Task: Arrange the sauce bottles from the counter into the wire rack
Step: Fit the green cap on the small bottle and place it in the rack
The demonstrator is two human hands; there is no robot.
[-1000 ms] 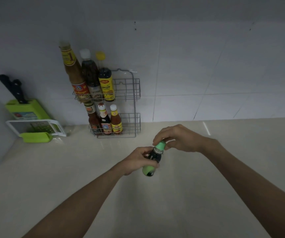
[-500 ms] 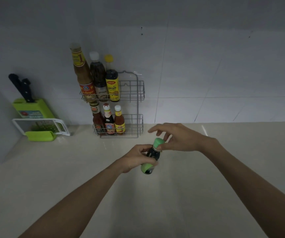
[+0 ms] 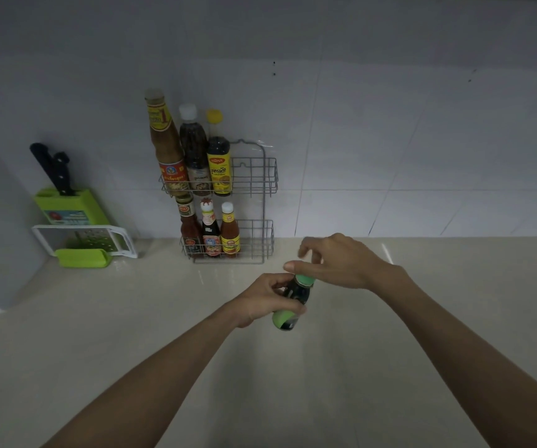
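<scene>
The left hand (image 3: 262, 299) wraps the body of a small dark bottle (image 3: 293, 302), steadying it above the counter (image 3: 131, 334). The right hand (image 3: 338, 261) pinches its green cap (image 3: 305, 279) with thumb and fingertips, the other fingers spread, likely tightening it before shelving. The bottle sits in front of the wire rack (image 3: 254, 189), whose right side has free space on both shelves.

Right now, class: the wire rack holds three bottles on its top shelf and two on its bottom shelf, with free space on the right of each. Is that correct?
Not quite. The head view shows three bottles on the bottom shelf of the wire rack, not two. The top shelf does hold three, and both shelves have free space on the right.
</scene>
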